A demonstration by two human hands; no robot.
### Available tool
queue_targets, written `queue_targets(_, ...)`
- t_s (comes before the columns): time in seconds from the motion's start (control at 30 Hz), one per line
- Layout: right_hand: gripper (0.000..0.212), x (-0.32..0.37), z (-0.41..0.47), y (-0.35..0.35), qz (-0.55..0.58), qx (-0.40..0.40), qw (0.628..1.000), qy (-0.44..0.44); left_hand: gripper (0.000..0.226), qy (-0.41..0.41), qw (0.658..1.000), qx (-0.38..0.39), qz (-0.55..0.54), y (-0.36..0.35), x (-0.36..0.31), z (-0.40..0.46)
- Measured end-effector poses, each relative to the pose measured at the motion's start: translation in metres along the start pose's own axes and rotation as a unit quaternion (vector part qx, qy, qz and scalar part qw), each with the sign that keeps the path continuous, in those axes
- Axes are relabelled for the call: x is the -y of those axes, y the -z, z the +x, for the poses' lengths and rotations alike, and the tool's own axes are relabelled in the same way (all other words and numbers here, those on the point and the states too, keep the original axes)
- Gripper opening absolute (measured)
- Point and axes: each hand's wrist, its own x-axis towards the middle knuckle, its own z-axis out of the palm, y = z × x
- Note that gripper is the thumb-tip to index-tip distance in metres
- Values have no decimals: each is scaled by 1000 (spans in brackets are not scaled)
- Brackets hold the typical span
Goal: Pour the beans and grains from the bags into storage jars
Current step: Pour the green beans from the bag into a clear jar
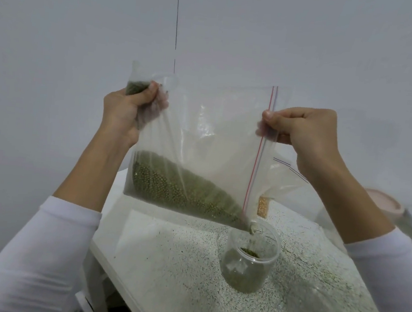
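Head view. Zip-lock bag [202, 135] of mung beans [183, 189] held up above the counter [175, 267], tilted so its lower right corner sits at the mouth of a clear plastic jar [250, 259]. Left hand [128, 109] grips the bunched upper left corner of the bag, fingers curled tight round it, a small clump of beans trapped above the fist. Right hand [303, 135] pinches the red-and-blue zip strip between thumb and curled fingers. Beans lie along the bag's lower edge, sloping down to the right. Jar stands upright on the speckled counter, right of centre, with beans inside. Second clear bag [286, 182] behind, beside yellow kernels [261, 206]. Pink bowl [385, 202] at far right.
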Motion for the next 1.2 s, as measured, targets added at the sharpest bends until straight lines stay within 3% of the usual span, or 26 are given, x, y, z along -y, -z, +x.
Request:
queue_targets(0.27,12,2,1,2,-8,7,1000,11,23,-1,1000,2,-15,3,0,0)
queue_targets(0.4,12,0,1,1,-22,26,999,4,8,5,999,14,38,2,0,0)
queue_targets(0.53,12,0,4,3,-6,10,1000,7,18,-9,1000,-2,2,2,0,3)
queue_targets(0.67,11,-1,4,3,-24,35,999,-3,6,-1,998,15,53,-3,4,-1)
queue_targets(0.83,11,-3,5,5,-18,16,1000,1,29,9,998,26,53,-3,3,0)
queue_targets(1.03,12,-1,6,5,-7,8,1000,8,15,0,999,22,38,-9,3,0)
queue_targets(1.2,11,0,5,4,-14,18,1000,5,29,-8,998,42,55,-11,3,-2)
